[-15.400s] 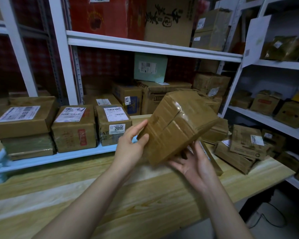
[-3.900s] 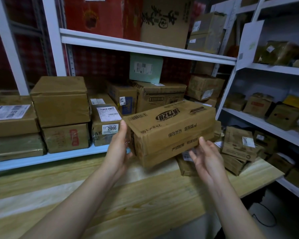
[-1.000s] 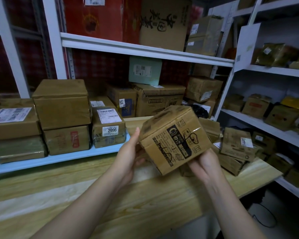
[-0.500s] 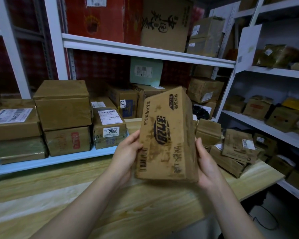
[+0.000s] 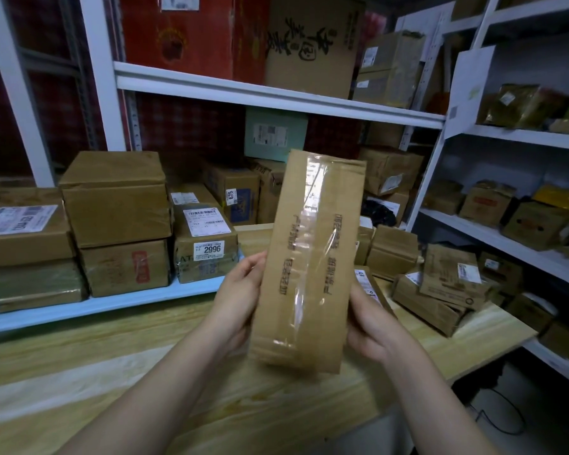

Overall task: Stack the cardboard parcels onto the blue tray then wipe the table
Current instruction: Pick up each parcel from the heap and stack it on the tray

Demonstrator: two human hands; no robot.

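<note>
Our left hand (image 5: 240,300) grips the left long edge of a long parcel (image 5: 309,257), fingers curled round it. Our right hand (image 5: 372,323) clasps the lower right edge, its fingers hidden behind the cardboard. We hold the long parcel up on end, its taped face toward us, in the air just off the right end of the blue tray (image 5: 112,302) and nearer to us than the tray, above the wooden table (image 5: 145,372). At the tray's right end stands a parcel labelled 2996 (image 5: 204,244). Left of it on the tray, a plain box (image 5: 115,195) sits on a box with a red mark (image 5: 125,267). At the tray's left end, a labelled box (image 5: 23,234) tops a greenish one. Well right of the tray, loose parcels (image 5: 440,290) lie heaped on the table.
</note>
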